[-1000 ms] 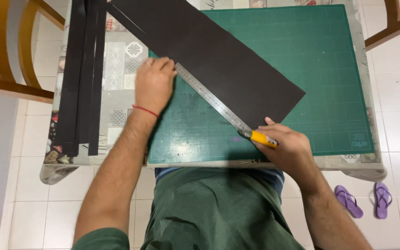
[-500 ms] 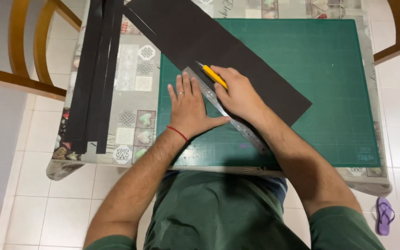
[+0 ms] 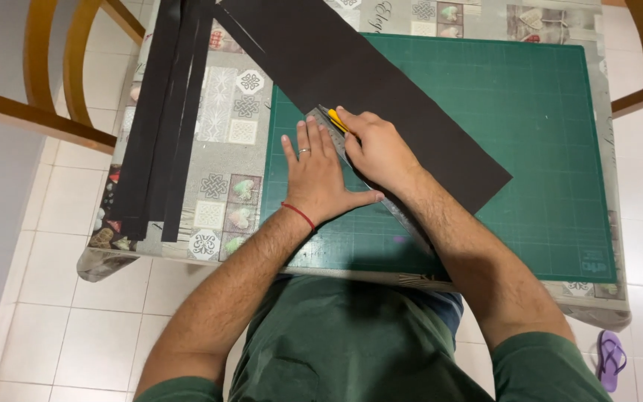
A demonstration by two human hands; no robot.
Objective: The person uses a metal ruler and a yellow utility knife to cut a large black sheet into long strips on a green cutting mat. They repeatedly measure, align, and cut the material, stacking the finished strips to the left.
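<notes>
Left hand (image 3: 320, 179): flat, fingers spread, pressing steel ruler (image 3: 403, 216) on green cutting mat (image 3: 545, 134), unchanged. Right hand (image 3: 381, 149): clenched on yellow craft knife (image 3: 337, 120), now farther up black sheet (image 3: 366, 82).

matt black paper sheet (image 3: 381, 89), metal ruler (image 3: 403, 216), wooden chair (image 3: 31, 82)

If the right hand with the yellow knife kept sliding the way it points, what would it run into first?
The right hand points up-left along the ruler. Ahead lies only more black sheet, then patterned tablecloth; the way looks free, though height is hard to judge.
</notes>
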